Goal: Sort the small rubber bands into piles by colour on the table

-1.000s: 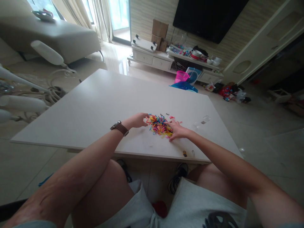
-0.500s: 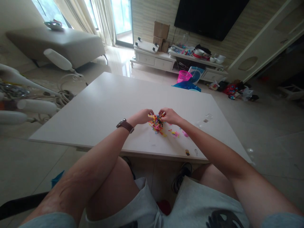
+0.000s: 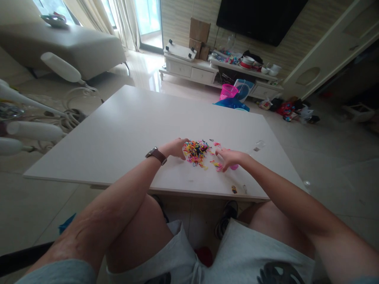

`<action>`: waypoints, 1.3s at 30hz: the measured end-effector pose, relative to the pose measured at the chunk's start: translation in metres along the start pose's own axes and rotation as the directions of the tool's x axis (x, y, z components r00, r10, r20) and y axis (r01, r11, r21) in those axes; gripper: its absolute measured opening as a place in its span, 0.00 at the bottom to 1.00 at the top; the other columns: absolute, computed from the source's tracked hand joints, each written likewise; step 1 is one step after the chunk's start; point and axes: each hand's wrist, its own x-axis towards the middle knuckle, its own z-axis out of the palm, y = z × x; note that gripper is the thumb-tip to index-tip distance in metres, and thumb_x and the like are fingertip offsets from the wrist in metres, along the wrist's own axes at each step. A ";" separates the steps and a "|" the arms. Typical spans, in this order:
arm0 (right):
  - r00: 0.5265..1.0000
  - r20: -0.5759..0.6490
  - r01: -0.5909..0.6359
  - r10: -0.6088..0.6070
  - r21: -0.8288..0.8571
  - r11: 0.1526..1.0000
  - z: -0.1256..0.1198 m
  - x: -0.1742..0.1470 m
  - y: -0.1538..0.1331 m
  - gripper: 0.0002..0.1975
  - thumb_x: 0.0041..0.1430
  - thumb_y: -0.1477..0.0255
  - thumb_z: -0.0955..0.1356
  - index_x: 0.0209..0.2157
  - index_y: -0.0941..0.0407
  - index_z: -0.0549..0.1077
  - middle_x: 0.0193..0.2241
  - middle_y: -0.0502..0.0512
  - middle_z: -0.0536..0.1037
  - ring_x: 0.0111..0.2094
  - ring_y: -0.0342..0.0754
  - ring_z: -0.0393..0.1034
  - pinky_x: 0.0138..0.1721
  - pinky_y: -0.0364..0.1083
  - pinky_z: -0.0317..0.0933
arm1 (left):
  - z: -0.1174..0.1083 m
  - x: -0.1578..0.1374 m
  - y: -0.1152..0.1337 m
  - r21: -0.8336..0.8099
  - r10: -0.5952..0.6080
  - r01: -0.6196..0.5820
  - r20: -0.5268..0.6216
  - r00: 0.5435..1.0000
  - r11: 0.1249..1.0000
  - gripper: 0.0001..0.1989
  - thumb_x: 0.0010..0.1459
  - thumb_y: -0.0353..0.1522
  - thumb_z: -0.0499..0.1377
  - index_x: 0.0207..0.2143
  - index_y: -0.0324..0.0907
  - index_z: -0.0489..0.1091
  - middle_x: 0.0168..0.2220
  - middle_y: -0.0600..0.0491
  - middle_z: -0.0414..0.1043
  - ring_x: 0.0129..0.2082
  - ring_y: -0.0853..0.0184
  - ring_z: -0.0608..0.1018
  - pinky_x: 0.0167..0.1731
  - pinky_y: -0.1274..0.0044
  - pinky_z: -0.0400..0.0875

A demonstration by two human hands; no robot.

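Note:
A loose pile of small multicoloured bands point(image 3: 196, 151), like little rubber bands, lies spread on the white table point(image 3: 142, 126). My left hand point(image 3: 177, 148) rests at the pile's left edge, thumb and fingers apart and curved round that side. To the right of the pile, my right hand point(image 3: 228, 157) is open, thumb and fingers spread beside a smaller cluster of bands point(image 3: 218, 165). A pink rounded item point(image 3: 234, 167) shows partly under my right wrist. A few stray bands point(image 3: 217, 144) lie between the pile and my right hand.
Near the front edge lie a small yellow-and-dark figure point(image 3: 234, 189) and a small clear piece point(image 3: 244, 189). A clear container point(image 3: 259, 145) stands at the right. Beyond the table are a pink basket point(image 3: 228, 91) and a blue bag point(image 3: 232, 104). White lamp arms point(image 3: 60, 67) reach in at the left.
Both hands were together on a heaped bunch of bands. My right hand has moved right, off the bunch, and opened; my left has let go at the left edge. The bunch lies flatter and wider.

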 end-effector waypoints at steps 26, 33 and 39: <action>0.956 -0.199 -0.177 0.214 0.191 0.966 -0.005 0.030 0.045 0.26 0.45 0.74 0.80 0.48 0.58 0.78 0.43 0.61 0.81 0.41 0.53 0.77 0.43 0.46 0.69 | -0.003 -0.014 0.000 -0.117 0.103 -0.111 -0.069 0.992 0.987 0.37 0.45 0.21 0.63 0.61 0.43 0.69 0.52 0.45 0.72 0.40 0.63 0.80 0.42 0.74 0.76; 0.921 -0.355 -0.033 0.159 0.336 0.941 0.016 0.040 0.034 0.10 0.50 0.82 0.69 0.34 0.58 0.80 0.34 0.54 0.83 0.36 0.47 0.76 0.38 0.42 0.66 | -0.008 -0.012 -0.002 -0.172 0.110 -0.128 -0.108 0.988 0.977 0.33 0.47 0.22 0.63 0.59 0.42 0.71 0.52 0.45 0.73 0.39 0.64 0.81 0.38 0.74 0.77; 0.840 -0.510 0.088 0.187 0.468 0.879 0.005 0.052 0.033 0.11 0.59 0.68 0.71 0.42 0.58 0.78 0.40 0.57 0.81 0.37 0.47 0.74 0.42 0.45 0.68 | -0.007 -0.007 0.005 -0.164 0.132 -0.149 -0.113 0.985 0.975 0.32 0.47 0.21 0.63 0.57 0.40 0.72 0.51 0.44 0.74 0.40 0.63 0.81 0.39 0.74 0.77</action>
